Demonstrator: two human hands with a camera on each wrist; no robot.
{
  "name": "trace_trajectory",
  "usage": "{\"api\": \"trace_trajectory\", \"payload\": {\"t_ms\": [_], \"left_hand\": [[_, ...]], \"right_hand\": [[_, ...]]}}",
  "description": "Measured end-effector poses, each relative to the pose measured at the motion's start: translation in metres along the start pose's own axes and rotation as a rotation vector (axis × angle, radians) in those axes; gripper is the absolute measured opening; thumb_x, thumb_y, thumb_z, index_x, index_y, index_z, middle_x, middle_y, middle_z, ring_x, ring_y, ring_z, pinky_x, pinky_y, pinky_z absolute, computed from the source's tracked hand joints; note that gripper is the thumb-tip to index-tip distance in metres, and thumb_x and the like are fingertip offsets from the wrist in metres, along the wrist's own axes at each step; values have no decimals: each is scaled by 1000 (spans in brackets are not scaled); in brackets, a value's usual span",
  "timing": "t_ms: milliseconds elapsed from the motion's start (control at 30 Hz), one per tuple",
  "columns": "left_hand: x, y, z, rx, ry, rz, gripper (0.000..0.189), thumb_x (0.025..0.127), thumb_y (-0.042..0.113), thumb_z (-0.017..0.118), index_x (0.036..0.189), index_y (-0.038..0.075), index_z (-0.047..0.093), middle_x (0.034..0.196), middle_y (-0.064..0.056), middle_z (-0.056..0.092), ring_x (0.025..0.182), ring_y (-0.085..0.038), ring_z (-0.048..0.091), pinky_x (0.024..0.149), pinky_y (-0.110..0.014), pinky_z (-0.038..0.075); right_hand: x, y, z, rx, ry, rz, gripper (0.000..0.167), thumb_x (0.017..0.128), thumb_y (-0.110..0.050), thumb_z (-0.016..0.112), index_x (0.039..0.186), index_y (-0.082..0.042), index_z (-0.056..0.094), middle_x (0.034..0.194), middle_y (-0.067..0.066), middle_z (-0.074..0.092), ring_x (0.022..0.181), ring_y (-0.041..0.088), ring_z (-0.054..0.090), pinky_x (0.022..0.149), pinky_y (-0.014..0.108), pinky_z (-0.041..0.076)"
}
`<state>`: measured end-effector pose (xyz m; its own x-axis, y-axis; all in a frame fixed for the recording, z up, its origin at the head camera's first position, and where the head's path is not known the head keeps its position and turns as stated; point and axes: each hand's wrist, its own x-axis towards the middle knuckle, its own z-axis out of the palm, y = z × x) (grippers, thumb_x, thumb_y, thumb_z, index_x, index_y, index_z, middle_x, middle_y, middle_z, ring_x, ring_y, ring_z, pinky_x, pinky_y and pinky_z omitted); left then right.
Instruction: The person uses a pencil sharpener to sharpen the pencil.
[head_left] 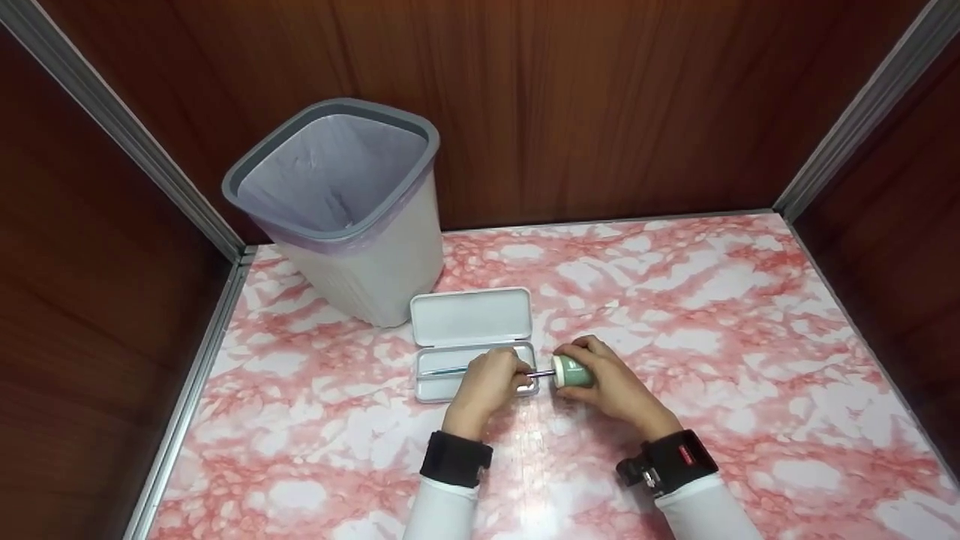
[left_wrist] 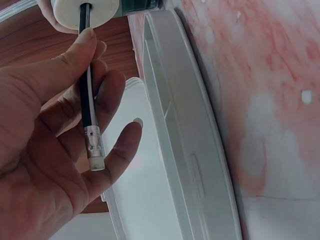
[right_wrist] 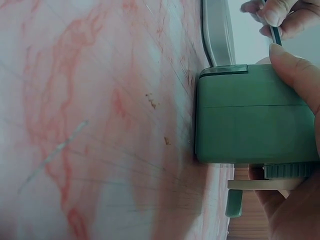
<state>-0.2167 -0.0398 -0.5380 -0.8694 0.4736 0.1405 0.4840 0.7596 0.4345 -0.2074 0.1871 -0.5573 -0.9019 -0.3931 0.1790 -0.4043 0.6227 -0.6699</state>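
Note:
My left hand pinches a dark pencil between thumb and fingers, its metal ferrule and white eraser toward the palm. The pencil's other end is in the hole of a green crank pencil sharpener with a cream front. Around the sharpener's body curls my right hand, holding it close to the tabletop. A beige crank arm with a green knob shows in the right wrist view. Beneath and beside the left hand lies an opened white pencil case, with a blue pencil inside.
A tall bin with a grey rim and a liner stands behind the case, to the left. Brown wood panels enclose the red-and-white marbled table at the back and sides.

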Motion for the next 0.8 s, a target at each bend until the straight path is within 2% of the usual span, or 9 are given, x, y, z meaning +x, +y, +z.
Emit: {"api": "trace_trajectory", "payload": {"t_ms": [167,300,433,567,667,800], "left_hand": [[-2,-3,-2,-24,-11,-6,7,79,20,78,86,18,80,72,6,59,69,-14,59,63,-31,48],[-9,-17,-10,-37,-10,-59,2,80,13,77,81,15,78,75,5,64,70,-15,61,65,-32,49],[-26,-45,-28,-39,53,-157,6,80,8,75,77,13,76,75,2,65,70,-19,62,66,-35,50],[-38,-66,-42,-18,150,-208,5,81,6,74,79,11,75,74,1,58,69,-20,59,64,-38,48],[-41,-72,-46,4,195,-232,4,80,6,76,82,10,76,75,1,56,71,-21,60,64,-38,48],[-37,-71,-44,57,200,-232,8,80,6,76,87,10,77,78,0,60,76,-23,64,66,-39,49]], "right_hand": [[0,1,1,2,2,3,55,75,-24,84,125,-17,63,116,-3,50,102,19,53,87,41,45],[-1,1,-2,10,-7,20,55,76,-24,84,127,-18,62,117,-3,49,102,20,52,86,41,45],[-2,2,-4,8,11,31,56,75,-23,85,125,-19,62,117,-2,49,102,22,53,86,41,46],[-2,3,-4,-6,30,22,56,73,-22,86,124,-20,63,116,-1,50,102,22,53,87,41,46],[-1,2,-2,1,22,14,55,74,-23,85,124,-19,63,116,-1,50,102,21,52,87,41,46],[1,-1,2,16,14,18,56,75,-22,85,126,-17,62,117,-1,49,102,21,52,86,41,46]]}}
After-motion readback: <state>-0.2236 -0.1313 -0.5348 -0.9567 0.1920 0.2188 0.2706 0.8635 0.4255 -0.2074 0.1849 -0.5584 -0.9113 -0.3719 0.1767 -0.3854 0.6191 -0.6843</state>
